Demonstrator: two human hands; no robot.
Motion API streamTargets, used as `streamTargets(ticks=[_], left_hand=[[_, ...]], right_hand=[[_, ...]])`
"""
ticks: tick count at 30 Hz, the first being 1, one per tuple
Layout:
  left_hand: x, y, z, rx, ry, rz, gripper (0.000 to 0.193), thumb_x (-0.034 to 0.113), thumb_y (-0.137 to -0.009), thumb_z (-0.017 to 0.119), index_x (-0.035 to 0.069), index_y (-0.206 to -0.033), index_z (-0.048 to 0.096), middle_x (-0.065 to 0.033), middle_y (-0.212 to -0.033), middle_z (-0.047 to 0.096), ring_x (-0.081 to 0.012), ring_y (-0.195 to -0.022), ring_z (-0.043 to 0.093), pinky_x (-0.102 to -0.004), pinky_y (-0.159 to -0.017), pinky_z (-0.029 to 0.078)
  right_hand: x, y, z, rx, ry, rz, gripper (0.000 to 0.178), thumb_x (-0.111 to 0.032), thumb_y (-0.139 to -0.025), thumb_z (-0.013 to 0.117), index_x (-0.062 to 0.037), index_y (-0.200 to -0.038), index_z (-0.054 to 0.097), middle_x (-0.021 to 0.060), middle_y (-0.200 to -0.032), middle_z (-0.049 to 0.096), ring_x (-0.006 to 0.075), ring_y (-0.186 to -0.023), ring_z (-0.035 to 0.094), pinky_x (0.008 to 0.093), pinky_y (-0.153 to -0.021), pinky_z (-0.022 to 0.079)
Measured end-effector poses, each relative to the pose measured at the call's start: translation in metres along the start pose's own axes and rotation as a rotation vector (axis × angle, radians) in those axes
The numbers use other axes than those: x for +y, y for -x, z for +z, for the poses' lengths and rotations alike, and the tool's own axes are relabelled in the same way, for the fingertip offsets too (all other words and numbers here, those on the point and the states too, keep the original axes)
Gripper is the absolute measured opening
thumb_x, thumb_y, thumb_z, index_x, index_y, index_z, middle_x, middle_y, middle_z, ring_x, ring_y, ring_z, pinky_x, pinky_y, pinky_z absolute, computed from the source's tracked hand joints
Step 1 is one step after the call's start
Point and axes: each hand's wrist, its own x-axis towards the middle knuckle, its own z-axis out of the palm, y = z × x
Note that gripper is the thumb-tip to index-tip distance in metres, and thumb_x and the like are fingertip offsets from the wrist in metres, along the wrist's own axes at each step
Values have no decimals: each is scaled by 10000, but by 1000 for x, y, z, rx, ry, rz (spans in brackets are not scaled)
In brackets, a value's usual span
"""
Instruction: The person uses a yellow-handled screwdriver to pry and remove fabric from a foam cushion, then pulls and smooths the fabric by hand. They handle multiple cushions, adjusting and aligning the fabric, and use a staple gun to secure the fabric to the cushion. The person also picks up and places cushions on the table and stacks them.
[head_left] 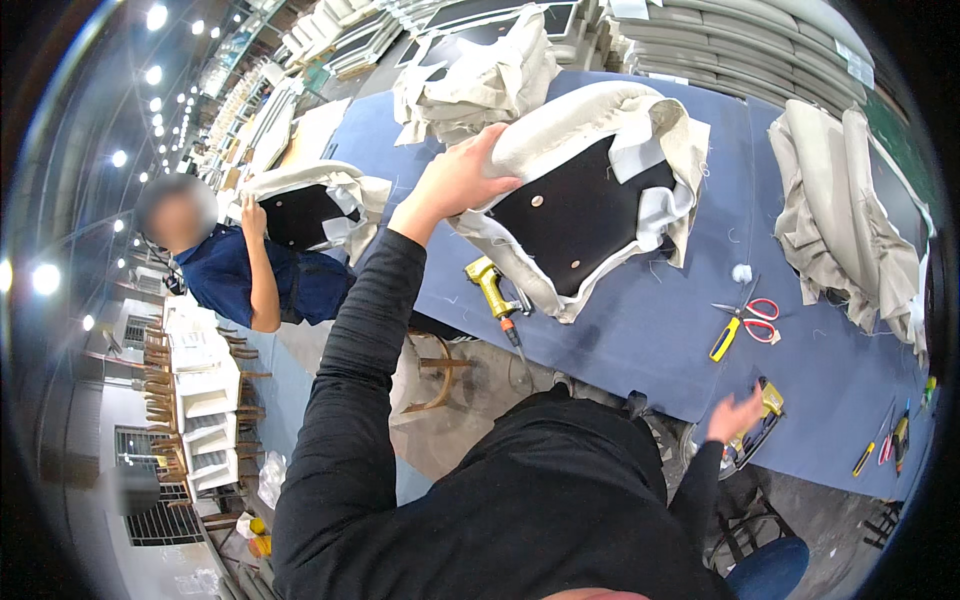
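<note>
An upholstered chair seat [575, 215] lies with its black backing facing up, pale fabric and padding folded around its rim. My left hand [463, 180] grips its left edge, thumb over the inner side. Low on the right, my right hand [735, 416] has its fingers apart beside a yellow staple gun [768, 405] at the table's near edge; whether it touches the tool is unclear. A second yellow air tool [488, 288] with an orange hose fitting lies near the seat's lower left. Red-handled scissors [762, 312] and a yellow-handled tool [724, 342] rest together to the right.
The blue-covered table [620, 340] carries a beige fabric heap [480, 80] behind and more covered pieces [845, 210] at right. Hand tools [885, 440] lie at the far right. On the left, a person in dark blue [255, 275] handles another seat [300, 212].
</note>
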Motion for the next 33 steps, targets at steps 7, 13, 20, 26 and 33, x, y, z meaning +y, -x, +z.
streamTargets(ticks=[7, 13, 20, 26, 33], left_hand=[[-11, 8, 10, 261, -180, 436, 987, 380, -895, 855, 124, -1698, 343, -196, -1619, 549, -401, -1415, 597, -468, -1184, 468], [25, 8, -10, 100, -81, 266, 773, 386, -999, 766, 75, -1640, 466, -193, -1570, 602, -389, -1423, 598, -465, -1198, 452], [-4, -41, -5, 19, 194, 8, 547, 495, -1106, 596, 155, -1532, 634, -198, -1198, 796, -263, -1125, 756, -404, -996, 568], [-1, -62, -2, -304, 664, -368, 775, 654, -1129, 440, 9, -1520, 617, -188, -1475, 674, -238, -1260, 673, -349, -1099, 489], [-2, -40, 8, -111, 99, -30, 813, 668, -1153, 294, 45, -1639, 484, -201, -1580, 596, -327, -1406, 595, -402, -1219, 402]], right_hand=[[49, -3, -23, -47, 167, 216, 934, 31, -819, 753, -84, -1655, 352, 304, -1515, 539, 492, -1426, 508, 551, -1202, 406], [47, -49, -10, -184, -39, 417, 879, -33, -833, 733, -48, -1624, 350, 239, -1352, 677, 460, -1193, 682, 513, -1010, 553], [-274, -64, -27, -694, -902, -72, 445, -205, -965, 830, 6, -1339, 711, 98, -1222, 793, 175, -1109, 735, 356, -994, 566], [-428, -41, 6, -602, -1238, -346, 479, -80, -944, 773, -33, -1407, 661, 193, -1174, 799, 291, -1103, 792, 360, -933, 595], [-446, -26, 27, -535, -1209, -313, 593, -25, -852, 774, -75, -1428, 646, 256, -1151, 763, 436, -1109, 746, 429, -937, 592]])
